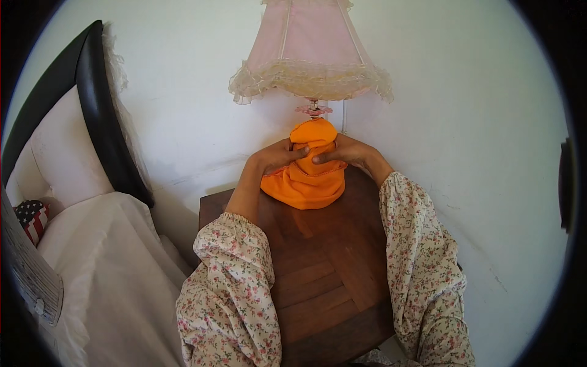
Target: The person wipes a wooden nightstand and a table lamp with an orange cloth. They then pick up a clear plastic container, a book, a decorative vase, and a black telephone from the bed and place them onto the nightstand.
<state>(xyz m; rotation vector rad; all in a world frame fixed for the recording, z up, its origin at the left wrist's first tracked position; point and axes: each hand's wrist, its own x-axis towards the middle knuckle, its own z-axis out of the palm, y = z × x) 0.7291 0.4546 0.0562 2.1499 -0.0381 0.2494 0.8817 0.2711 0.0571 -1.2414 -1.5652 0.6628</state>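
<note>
An orange cloth is wrapped around the lower part of a table lamp and spreads at its foot onto a dark wooden table. From the left, my left hand grips the cloth, its thumb lying across the front. My right hand clasps it from the other side, and the two thumbs nearly meet. Above the cloth show a pink petal-shaped collar and a pink lampshade with a ruffled cream trim. The cloth hides the lamp's base and most of my fingers.
Left of the table stands a bed with a black-edged, pale padded headboard and a whitish sheet. A stars-and-stripes cushion and a grey slatted object are at the far left. A white wall rises behind the lamp.
</note>
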